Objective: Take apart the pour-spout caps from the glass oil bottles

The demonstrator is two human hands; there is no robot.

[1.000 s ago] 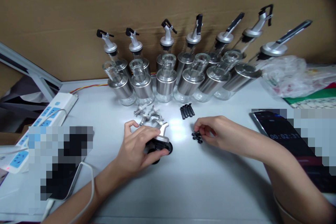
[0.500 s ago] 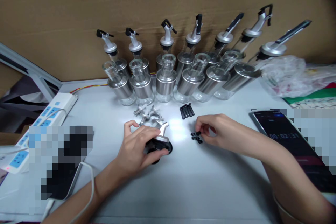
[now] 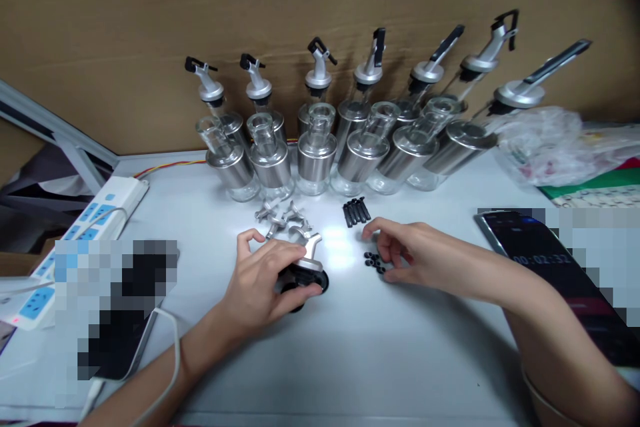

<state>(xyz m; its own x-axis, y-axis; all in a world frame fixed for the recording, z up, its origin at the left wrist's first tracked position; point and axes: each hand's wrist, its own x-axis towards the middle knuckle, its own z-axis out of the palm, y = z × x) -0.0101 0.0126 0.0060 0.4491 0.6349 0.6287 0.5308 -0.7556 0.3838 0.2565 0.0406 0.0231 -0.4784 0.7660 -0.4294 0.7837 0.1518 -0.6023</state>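
My left hand (image 3: pixel 267 277) grips a silver pourer spout (image 3: pixel 313 253), thumb below and fingers above, with round black stopper parts (image 3: pixel 323 281) under it. My right hand (image 3: pixel 403 252) hovers at a cluster of small black caps (image 3: pixel 373 260), thumb and forefinger spread apart with nothing visible between them. Just behind that cluster lie several black lever pieces (image 3: pixel 356 211) in a neat row. Beyond my left fingers is a loose pile of silver spout parts (image 3: pixel 280 217), partly hidden by the hand.
Open-necked glass bottles with steel sleeves (image 3: pixel 317 155) stand in a row, and bottles with fitted pourers (image 3: pixel 369 72) stand behind them. A power strip (image 3: pixel 83 233) and a phone (image 3: pixel 145 307) lie left. A phone showing a timer (image 3: pixel 555 273) and plastic bags (image 3: pixel 545 143) lie right.
My right hand's forefinger and thumb have parted from a pinch at the black caps, the forefinger lifting outward. My left hand keeps its grip on the spout.
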